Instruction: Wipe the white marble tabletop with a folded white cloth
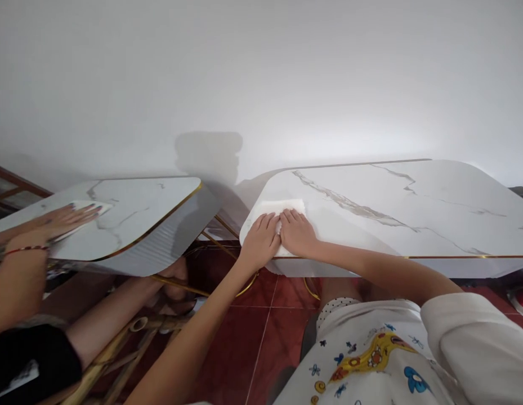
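A white cloth, possibly a thick paper towel, lies at the left end of a white marble-patterned tabletop. Both of my hands rest on it side by side, thumbs close together. My left hand has its fingers closed and curved over the cloth's left part. Beside it, my right hand grips the cloth's right part with the fingers close together. A small bunched bit of the cloth shows between the two hands. What lies under the palms is hidden.
At left stands a second marble-patterned table with a gold edge. Another person's hand presses a white cloth on it. A plain wall runs behind both tables. Bamboo-like poles stand on the red tiled floor.
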The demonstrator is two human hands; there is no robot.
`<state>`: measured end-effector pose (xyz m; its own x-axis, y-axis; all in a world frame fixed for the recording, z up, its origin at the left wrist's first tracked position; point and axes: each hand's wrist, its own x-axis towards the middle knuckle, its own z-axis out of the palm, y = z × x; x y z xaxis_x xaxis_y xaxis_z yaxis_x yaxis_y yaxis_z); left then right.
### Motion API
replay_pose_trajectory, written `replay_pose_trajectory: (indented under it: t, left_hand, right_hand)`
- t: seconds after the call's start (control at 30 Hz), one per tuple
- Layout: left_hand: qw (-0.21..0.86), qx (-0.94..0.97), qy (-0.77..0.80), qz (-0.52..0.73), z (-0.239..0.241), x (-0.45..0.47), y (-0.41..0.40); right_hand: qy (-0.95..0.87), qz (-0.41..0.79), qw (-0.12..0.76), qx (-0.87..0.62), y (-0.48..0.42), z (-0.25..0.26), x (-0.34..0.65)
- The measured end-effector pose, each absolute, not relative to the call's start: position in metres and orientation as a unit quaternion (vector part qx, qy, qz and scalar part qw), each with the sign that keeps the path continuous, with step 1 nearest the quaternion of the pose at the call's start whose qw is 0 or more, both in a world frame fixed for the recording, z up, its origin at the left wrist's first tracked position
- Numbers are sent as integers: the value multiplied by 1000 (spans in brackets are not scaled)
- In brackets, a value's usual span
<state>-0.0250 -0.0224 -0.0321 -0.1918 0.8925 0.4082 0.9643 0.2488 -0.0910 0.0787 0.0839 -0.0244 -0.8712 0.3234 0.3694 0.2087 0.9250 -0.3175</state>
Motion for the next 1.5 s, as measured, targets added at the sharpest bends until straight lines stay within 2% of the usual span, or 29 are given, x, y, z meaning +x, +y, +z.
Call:
replay_pose_trajectory:
  t: [0.23, 0.53, 0.97, 1.5]
  left_hand:
    - [206, -581, -781, -103, -43, 11, -24]
    - [196, -553, -802, -113, -38, 18, 41]
    - [216, -583, -769, -147, -43, -66, 137]
    - [248, -534, -788, -179, -44, -134, 206]
  right_hand:
    - [-960, 107, 222, -131, 82, -27, 113]
    - [-968, 79, 209, -118, 148, -23, 116]
    - [-970, 69, 187, -141, 236, -21, 41]
    - [-970, 77, 190, -127, 311, -24, -40]
